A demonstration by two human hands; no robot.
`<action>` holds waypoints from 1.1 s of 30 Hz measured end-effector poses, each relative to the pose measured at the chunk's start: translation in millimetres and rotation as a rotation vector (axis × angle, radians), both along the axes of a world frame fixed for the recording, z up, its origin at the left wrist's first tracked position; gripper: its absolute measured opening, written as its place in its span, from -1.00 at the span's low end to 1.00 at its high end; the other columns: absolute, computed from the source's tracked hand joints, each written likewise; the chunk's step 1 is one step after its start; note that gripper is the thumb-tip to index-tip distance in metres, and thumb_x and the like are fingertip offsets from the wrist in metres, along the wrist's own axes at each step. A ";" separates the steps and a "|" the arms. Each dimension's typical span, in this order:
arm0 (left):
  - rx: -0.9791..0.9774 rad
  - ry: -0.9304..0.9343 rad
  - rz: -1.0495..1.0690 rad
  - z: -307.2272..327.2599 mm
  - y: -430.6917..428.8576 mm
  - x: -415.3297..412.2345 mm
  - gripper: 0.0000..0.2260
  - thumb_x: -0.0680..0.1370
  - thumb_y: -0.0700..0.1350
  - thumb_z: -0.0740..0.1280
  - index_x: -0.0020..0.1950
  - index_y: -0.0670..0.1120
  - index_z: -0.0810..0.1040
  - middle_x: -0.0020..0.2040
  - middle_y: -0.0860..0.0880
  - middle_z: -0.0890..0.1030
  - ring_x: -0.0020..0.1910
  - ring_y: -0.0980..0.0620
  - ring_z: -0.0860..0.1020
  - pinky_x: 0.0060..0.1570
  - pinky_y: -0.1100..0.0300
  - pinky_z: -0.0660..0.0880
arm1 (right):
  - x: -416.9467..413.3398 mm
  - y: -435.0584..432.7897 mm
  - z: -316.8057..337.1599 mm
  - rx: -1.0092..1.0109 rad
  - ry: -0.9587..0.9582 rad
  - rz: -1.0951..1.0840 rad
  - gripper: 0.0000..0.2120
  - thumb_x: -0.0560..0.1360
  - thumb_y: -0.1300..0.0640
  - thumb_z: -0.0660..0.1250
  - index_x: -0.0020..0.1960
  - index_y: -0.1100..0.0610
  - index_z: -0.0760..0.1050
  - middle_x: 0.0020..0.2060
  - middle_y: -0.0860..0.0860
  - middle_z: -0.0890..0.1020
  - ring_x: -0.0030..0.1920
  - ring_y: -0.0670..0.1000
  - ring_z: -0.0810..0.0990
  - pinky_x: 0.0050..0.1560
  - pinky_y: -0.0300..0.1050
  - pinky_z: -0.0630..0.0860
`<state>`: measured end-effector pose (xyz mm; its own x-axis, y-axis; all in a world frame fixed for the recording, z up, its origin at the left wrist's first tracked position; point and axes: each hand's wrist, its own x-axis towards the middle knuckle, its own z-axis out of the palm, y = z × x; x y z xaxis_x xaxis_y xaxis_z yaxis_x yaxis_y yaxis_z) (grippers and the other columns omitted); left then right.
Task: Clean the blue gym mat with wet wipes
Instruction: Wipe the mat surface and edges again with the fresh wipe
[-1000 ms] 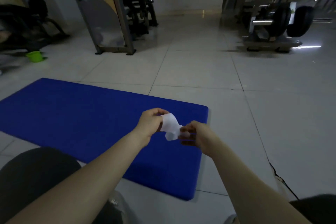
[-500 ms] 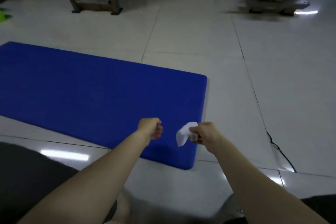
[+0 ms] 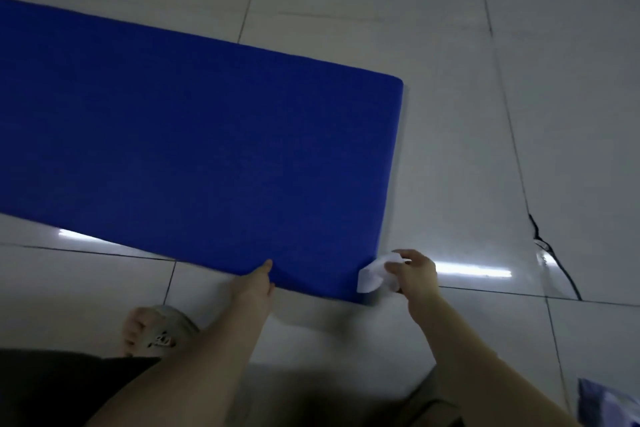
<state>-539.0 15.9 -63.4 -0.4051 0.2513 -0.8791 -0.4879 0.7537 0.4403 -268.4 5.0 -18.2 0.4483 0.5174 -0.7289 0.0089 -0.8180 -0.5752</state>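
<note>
Left hand dropped to mat edge | right hand pinches wipe (crumpled)

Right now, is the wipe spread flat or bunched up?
Bunched. The right hand pinches the wipe in a crumpled wad at the corner of the mat.

My left hand has let go of the wet wipe and drops from a fist in the air to the near edge of the blue mat, thumb on top, fingers at the rim. My right hand, now pinching the wipe alone, comes down to the mat's near right corner. My view tips downward: the gym machines leave it, and my sandalled foot and a bluish packet appear.
</note>
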 end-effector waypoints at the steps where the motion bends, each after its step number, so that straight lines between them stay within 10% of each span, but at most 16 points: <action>1: 0.001 0.025 0.011 0.1 -0.8 1.5 -0.61 0.52 -0.16 0.52 0.31 -0.16 0.53 0.24 -0.09 0.57 0.05 -0.06 0.58 0.05 0.06 0.60 | 3.6 2.0 0.7 0.033 -0.034 -0.002 -0.78 0.53 0.32 0.38 0.10 0.06 0.56 -0.10 0.09 0.63 -0.17 0.11 0.63 -0.26 -0.08 0.60; 9: 0.051 -0.239 -0.151 21.9 9.0 66.2 -0.79 0.52 -0.13 0.51 0.07 -0.08 0.55 0.00 -0.06 0.61 -0.28 0.06 0.53 -0.46 0.27 0.56 | 38.1 4.4 7.2 0.168 -0.120 -0.073 -0.92 0.53 0.21 0.38 -0.01 0.06 0.53 -0.11 0.05 0.64 -0.11 0.08 0.63 -0.29 -0.10 0.58; 16: -0.098 -0.252 -0.279 3.0 -38.7 135.0 -0.66 0.51 -0.08 0.53 0.21 -0.11 0.51 0.05 -0.15 0.62 -0.22 -0.02 0.57 -0.34 0.13 0.53 | 89.4 -16.2 8.3 0.103 -0.333 -0.102 -0.93 0.56 0.14 0.33 -0.08 0.05 0.57 -0.36 -0.02 0.67 -0.28 0.01 0.69 -0.28 -0.09 0.61; 20: -0.263 -0.243 -0.742 11.3 -21.4 112.6 -0.65 0.56 0.06 0.45 0.03 -0.22 0.55 -0.23 -0.17 0.65 -0.34 -0.06 0.61 -0.33 0.18 0.51 | 95.6 -30.0 -4.0 0.000 -0.457 0.076 -0.90 0.55 0.12 0.33 -0.12 0.09 0.59 -0.30 0.07 0.68 -0.24 0.10 0.69 -0.08 0.05 0.65; 28: -0.072 0.665 -1.720 31.0 87.4 43.2 -0.57 0.39 0.22 0.53 -0.13 -0.09 0.49 -0.20 -0.01 0.59 -0.26 0.01 0.56 -0.33 0.15 0.43 | 76.7 -43.5 -31.1 0.067 -0.463 0.406 -0.78 0.63 0.06 0.28 0.07 0.19 0.62 0.13 0.10 0.45 0.07 0.13 0.53 0.19 0.00 0.52; 33: -0.103 0.625 -1.924 16.8 95.3 30.4 -0.37 0.31 0.28 0.58 0.13 -0.03 0.39 0.07 -0.01 0.51 -0.02 -0.02 0.53 -0.02 0.02 0.57 | 76.4 -49.9 -35.3 0.011 -0.624 0.411 -0.85 0.61 0.01 0.26 0.15 0.03 0.45 0.13 -0.04 0.37 0.06 0.01 0.48 0.02 -0.01 0.59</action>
